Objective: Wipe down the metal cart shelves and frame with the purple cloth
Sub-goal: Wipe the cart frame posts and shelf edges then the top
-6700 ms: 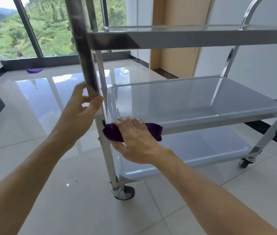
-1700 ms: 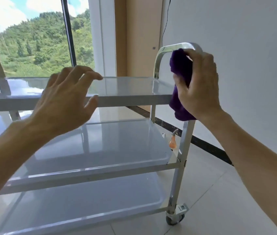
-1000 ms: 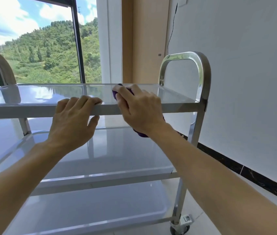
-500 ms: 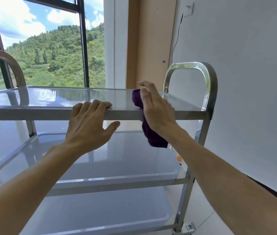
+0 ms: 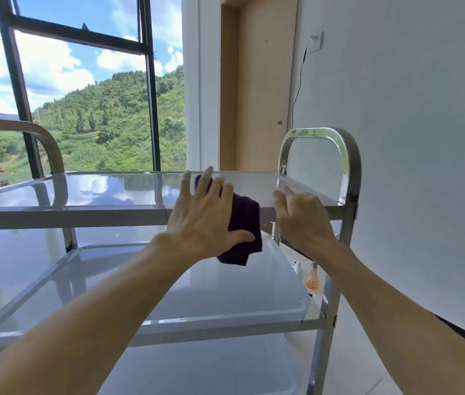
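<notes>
Purple cloth (image 5: 244,220) now under flat left hand (image 5: 202,220); right hand (image 5: 302,218) curled on top shelf (image 5: 83,195) edge.

The purple cloth (image 5: 244,223) has changed hands. Half a second ago the right hand (image 5: 301,219) pressed it over the front edge of the cart's top shelf (image 5: 69,195); now the left hand (image 5: 207,220) lies on it with fingers spread flat, cloth draped over that edge and hanging below. The left hand has slid right along the rim to get there. The right hand has let go and moved right, curling its fingers over the edge near the right handle (image 5: 348,155).
</notes>
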`<state>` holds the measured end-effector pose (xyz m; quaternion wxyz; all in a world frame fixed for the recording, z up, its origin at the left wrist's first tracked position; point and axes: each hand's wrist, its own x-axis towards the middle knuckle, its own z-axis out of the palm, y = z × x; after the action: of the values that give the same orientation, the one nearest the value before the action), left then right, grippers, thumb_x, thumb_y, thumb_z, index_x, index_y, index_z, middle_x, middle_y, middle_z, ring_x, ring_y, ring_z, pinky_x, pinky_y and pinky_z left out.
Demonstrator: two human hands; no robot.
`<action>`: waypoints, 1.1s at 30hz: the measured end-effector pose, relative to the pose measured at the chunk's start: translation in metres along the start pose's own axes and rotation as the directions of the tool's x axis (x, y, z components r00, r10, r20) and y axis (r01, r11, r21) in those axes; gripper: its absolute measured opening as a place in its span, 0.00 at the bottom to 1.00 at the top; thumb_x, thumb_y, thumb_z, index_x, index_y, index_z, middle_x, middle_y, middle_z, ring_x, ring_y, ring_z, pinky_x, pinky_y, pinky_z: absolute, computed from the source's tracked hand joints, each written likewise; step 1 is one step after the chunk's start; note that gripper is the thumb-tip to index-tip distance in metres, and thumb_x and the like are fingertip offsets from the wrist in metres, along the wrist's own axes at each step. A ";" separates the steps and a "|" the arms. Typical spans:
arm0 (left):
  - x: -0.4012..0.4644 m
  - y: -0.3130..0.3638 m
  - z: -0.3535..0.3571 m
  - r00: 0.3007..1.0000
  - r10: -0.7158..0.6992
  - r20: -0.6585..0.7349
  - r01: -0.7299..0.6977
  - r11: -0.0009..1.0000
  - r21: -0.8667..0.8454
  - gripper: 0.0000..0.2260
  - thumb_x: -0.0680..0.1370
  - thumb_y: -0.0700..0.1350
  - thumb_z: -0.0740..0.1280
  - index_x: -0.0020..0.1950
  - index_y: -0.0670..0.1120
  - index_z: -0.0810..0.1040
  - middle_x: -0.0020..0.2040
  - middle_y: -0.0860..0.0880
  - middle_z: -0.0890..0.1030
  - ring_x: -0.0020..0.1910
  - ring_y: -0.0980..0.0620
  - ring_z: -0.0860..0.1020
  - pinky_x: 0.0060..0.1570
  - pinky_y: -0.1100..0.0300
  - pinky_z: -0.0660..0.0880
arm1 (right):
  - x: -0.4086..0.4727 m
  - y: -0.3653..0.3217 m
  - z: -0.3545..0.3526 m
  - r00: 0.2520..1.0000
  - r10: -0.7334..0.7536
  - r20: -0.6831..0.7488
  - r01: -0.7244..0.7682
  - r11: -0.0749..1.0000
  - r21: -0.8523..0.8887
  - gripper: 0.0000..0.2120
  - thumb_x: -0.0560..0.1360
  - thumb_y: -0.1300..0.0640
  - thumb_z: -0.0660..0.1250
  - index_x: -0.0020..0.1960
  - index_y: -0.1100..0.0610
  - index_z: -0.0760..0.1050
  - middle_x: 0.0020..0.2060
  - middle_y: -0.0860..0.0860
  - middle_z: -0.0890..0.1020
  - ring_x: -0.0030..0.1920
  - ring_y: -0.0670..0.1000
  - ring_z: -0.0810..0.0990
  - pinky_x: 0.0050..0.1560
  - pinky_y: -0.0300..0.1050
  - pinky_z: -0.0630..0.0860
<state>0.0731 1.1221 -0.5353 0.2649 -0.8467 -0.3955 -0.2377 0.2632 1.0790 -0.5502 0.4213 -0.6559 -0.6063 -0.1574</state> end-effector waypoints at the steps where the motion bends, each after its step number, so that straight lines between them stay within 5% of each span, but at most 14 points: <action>1: 0.003 0.003 0.000 1.000 0.029 0.006 -0.029 0.999 0.017 0.44 0.68 0.77 0.57 0.71 0.45 0.63 0.71 0.47 0.67 0.75 0.45 0.59 0.74 0.42 0.52 | -0.006 0.009 0.002 0.997 -0.072 0.009 0.073 0.991 -0.110 0.19 0.84 0.49 0.50 0.52 0.57 0.77 0.39 0.49 0.79 0.43 0.52 0.76 0.58 0.52 0.71; 4: 0.006 0.002 -0.001 0.997 0.066 0.029 -0.066 0.998 -0.013 0.37 0.70 0.72 0.62 0.71 0.50 0.63 0.65 0.47 0.72 0.65 0.45 0.69 0.69 0.46 0.62 | -0.009 0.020 0.002 0.987 -0.158 -0.001 0.156 0.978 -0.137 0.21 0.84 0.48 0.50 0.52 0.56 0.79 0.45 0.50 0.84 0.46 0.52 0.77 0.60 0.50 0.67; 10: -0.018 -0.048 -0.004 0.993 0.121 0.009 -0.121 0.993 -0.019 0.31 0.71 0.64 0.67 0.68 0.52 0.66 0.61 0.49 0.74 0.59 0.46 0.74 0.62 0.49 0.70 | -0.009 0.043 -0.011 0.971 -0.225 -0.075 0.212 0.966 -0.146 0.27 0.82 0.43 0.45 0.51 0.54 0.80 0.38 0.49 0.82 0.39 0.49 0.75 0.52 0.43 0.64; 16: -0.061 -0.123 -0.007 0.995 0.090 -0.035 -0.089 0.996 0.033 0.32 0.67 0.60 0.76 0.65 0.48 0.72 0.57 0.46 0.78 0.52 0.42 0.78 0.43 0.47 0.78 | -0.009 0.062 -0.021 0.950 -0.285 -0.129 0.266 0.953 -0.147 0.19 0.82 0.50 0.53 0.54 0.54 0.82 0.38 0.53 0.84 0.38 0.52 0.79 0.52 0.49 0.72; 20: -0.066 -0.124 -0.007 0.999 0.042 -0.030 -0.042 0.999 -0.011 0.30 0.65 0.55 0.77 0.63 0.45 0.74 0.54 0.44 0.78 0.50 0.41 0.77 0.40 0.47 0.80 | -0.004 0.053 -0.027 0.956 -0.263 -0.133 0.245 0.959 -0.140 0.26 0.80 0.41 0.52 0.42 0.58 0.81 0.32 0.54 0.81 0.33 0.52 0.75 0.48 0.51 0.75; 23: -0.058 -0.105 -0.006 1.000 0.011 -0.028 -0.012 0.999 -0.032 0.29 0.66 0.53 0.76 0.63 0.44 0.74 0.55 0.43 0.78 0.51 0.41 0.76 0.44 0.45 0.79 | -0.003 0.023 -0.022 0.928 -0.365 0.079 0.372 0.887 -0.274 0.30 0.76 0.32 0.54 0.56 0.55 0.81 0.50 0.52 0.85 0.49 0.55 0.81 0.57 0.53 0.72; 25: -0.052 -0.094 -0.005 0.999 -0.003 -0.045 0.000 0.998 -0.056 0.29 0.67 0.54 0.75 0.64 0.44 0.74 0.57 0.42 0.77 0.53 0.40 0.75 0.47 0.44 0.78 | 0.000 -0.006 -0.007 0.869 -0.416 0.267 0.489 0.802 -0.343 0.31 0.75 0.32 0.58 0.69 0.52 0.72 0.66 0.50 0.78 0.66 0.54 0.75 0.67 0.57 0.66; 27: -0.046 -0.080 -0.004 0.998 0.006 -0.063 -0.010 0.998 -0.068 0.29 0.68 0.55 0.74 0.65 0.44 0.73 0.58 0.43 0.77 0.54 0.41 0.75 0.49 0.44 0.78 | 0.008 -0.040 0.019 0.833 -0.430 0.349 0.540 0.768 -0.344 0.31 0.76 0.38 0.63 0.73 0.52 0.65 0.71 0.51 0.72 0.72 0.54 0.69 0.70 0.57 0.64; 29: -0.037 -0.061 -0.003 0.997 0.019 -0.069 -0.025 0.996 -0.086 0.28 0.70 0.56 0.72 0.65 0.44 0.73 0.58 0.43 0.77 0.55 0.41 0.75 0.51 0.44 0.77 | 0.015 -0.066 0.043 0.854 -0.407 0.324 0.509 0.786 -0.351 0.25 0.77 0.45 0.65 0.70 0.54 0.68 0.66 0.52 0.77 0.66 0.55 0.74 0.66 0.55 0.68; 33: -0.024 -0.042 0.000 0.998 0.000 -0.056 -0.002 0.999 -0.041 0.28 0.71 0.57 0.70 0.66 0.47 0.70 0.59 0.45 0.75 0.57 0.43 0.74 0.52 0.48 0.76 | 0.016 -0.064 0.050 0.893 -0.431 0.131 0.449 0.825 -0.343 0.06 0.78 0.57 0.61 0.51 0.54 0.76 0.42 0.50 0.83 0.36 0.53 0.76 0.39 0.45 0.71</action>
<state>0.0263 1.1318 -0.5386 0.2584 -0.8453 -0.3824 -0.2692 0.1918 1.1213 -0.5452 0.2299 -0.5684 -0.7111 -0.3439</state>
